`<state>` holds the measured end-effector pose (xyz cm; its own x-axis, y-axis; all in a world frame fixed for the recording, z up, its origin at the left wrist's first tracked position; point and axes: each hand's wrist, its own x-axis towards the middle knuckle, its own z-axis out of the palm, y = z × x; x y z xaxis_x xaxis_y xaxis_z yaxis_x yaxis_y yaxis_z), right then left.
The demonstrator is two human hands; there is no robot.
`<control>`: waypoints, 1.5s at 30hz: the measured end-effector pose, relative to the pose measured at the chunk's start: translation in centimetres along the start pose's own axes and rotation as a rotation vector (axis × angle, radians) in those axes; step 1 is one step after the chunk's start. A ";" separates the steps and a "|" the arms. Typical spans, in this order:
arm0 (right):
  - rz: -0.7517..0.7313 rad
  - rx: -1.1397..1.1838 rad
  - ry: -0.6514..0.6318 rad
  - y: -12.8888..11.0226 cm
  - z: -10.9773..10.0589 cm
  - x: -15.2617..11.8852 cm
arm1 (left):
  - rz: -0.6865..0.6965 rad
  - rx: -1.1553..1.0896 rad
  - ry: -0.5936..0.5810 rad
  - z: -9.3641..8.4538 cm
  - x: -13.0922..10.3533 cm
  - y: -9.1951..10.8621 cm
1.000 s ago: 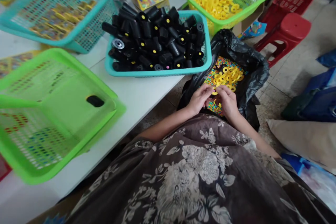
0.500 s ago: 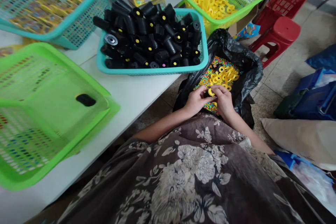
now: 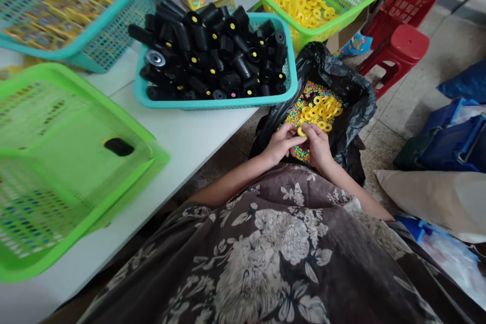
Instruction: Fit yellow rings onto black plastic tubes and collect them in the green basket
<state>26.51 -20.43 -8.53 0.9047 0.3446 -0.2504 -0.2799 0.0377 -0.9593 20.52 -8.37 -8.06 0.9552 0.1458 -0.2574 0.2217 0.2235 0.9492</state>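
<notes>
Both hands meet over a container lined with a black plastic bag (image 3: 360, 93), which holds small multicoloured beads (image 3: 293, 107) and a heap of yellow rings (image 3: 324, 107). A yellow ring piece (image 3: 301, 131) sits between the fingertips. My left hand (image 3: 280, 144) is closed on one side of it, thumb stretched towards the right. From the other side my right hand (image 3: 318, 144) pinches the same piece. Whatever lies beneath the fingers is hidden.
A teal basket (image 3: 216, 103) heaped with black cylinders (image 3: 201, 35) stands on the white table (image 3: 190, 134). A green basket (image 3: 146, 162) holds one black piece (image 3: 119, 147). Yellow rings fill another green basket (image 3: 299, 28). A red stool (image 3: 410, 43) is at right.
The whole view has shifted slightly. My left thumb now lies across below the yellow piece, and the dark part seen beside that piece earlier is covered by my fingers.
</notes>
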 end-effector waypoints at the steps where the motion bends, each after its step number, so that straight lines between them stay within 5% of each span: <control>1: -0.002 -0.009 -0.007 0.0 -0.1 0.0 | -0.031 -0.026 -0.022 -0.1 0.0 0.2; 12: -0.071 0.060 0.062 0.9 0.2 0.3 | 0.010 -0.117 0.051 1.1 0.0 -0.1; 20: -0.042 0.089 -0.053 0.0 -0.6 -0.1 | 0.018 -0.146 0.064 0.6 0.0 -0.2; 45: -0.062 0.126 -0.140 0.3 -0.6 -0.7 | 0.116 -0.144 0.039 0.3 -0.8 -0.5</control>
<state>25.99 -21.24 -8.76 0.8707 0.4644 -0.1621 -0.2707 0.1772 -0.9462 19.68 -8.91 -8.30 0.9637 0.2154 -0.1574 0.0774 0.3387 0.9377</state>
